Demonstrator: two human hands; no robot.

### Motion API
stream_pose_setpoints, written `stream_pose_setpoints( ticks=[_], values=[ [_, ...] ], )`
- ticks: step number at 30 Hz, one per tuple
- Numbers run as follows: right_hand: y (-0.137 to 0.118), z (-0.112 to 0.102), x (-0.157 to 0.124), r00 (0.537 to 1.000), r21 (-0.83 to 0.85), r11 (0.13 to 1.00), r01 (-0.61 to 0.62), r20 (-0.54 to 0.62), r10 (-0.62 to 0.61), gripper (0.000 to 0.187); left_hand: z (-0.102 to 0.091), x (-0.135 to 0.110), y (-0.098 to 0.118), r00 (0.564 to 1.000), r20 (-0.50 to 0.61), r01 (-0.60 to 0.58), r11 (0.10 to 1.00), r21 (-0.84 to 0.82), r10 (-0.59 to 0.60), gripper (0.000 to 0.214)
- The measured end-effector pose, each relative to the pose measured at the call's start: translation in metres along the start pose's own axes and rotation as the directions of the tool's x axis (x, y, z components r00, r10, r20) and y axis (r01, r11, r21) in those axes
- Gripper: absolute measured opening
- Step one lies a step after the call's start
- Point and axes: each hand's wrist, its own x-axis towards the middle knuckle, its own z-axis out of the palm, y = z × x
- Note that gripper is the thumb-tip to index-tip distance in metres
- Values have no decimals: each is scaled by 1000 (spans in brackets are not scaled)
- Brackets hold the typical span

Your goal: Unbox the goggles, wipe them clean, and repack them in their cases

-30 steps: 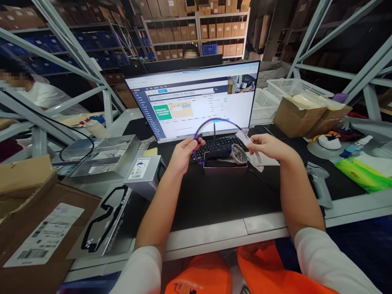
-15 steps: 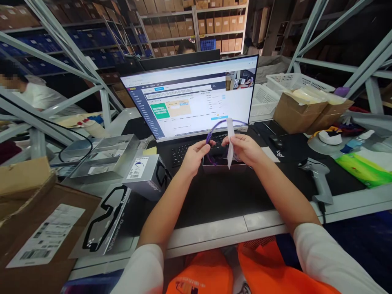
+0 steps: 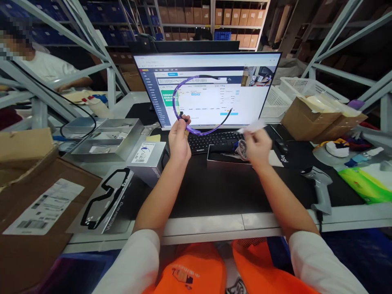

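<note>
My left hand [image 3: 180, 141] is closed around the lower left of a thin purple curved band [image 3: 175, 102] with black ends, raised in front of the monitor. The band forms an open loop; its two ends point right. In my right hand [image 3: 257, 148], somewhat blurred, is a thin white strip [image 3: 253, 125], pinched and now apart from the band. Beneath, an open shallow box [image 3: 228, 162] holds black items and a bundle in a clear bag [image 3: 241, 150]. My right hand partly covers that box's right end.
Behind stand a keyboard [image 3: 202, 143] and a monitor [image 3: 208, 98]. At left are a grey box [image 3: 147, 159], a metal divided tray [image 3: 105, 149] and a large carton [image 3: 39, 204]. A barcode scanner [image 3: 320, 190], mouse [image 3: 281, 146] and green packet [image 3: 366, 185] lie right. Another person [image 3: 52, 69] sits far left.
The white strip has come away from the band, and my right hand has moved right with it. My left hand has shifted left, with the band higher and its loop fully visible.
</note>
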Motion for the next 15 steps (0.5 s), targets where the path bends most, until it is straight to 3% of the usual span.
stream_pose_setpoints(
  ticks=[2, 4, 5, 10, 15],
  values=[
    [-1, 24, -17, 954, -87, 995, 45, 299, -17, 26, -1, 1, -1, 1000, -2, -11, 1000, -14, 11, 48],
    [-1, 44, -33, 834, -216, 970, 115, 551, 24, 26, 0, 0, -1, 1000, 8, -22, 999, -39, 23, 49],
    [-1, 51, -39, 787, -278, 948, 156, 615, 51, 26, 1, 0, 0, 999, 16, -29, 998, -49, 30, 49],
    [-6, 61, -51, 708, -425, 842, 332, 702, 76, 32, 3, -2, 2, 998, 38, -53, 996, -78, 56, 49],
    [-10, 62, -47, 631, -505, 797, 332, 747, 210, 34, 2, -1, -2, 999, 42, -26, 998, -63, 29, 49]
  ],
)
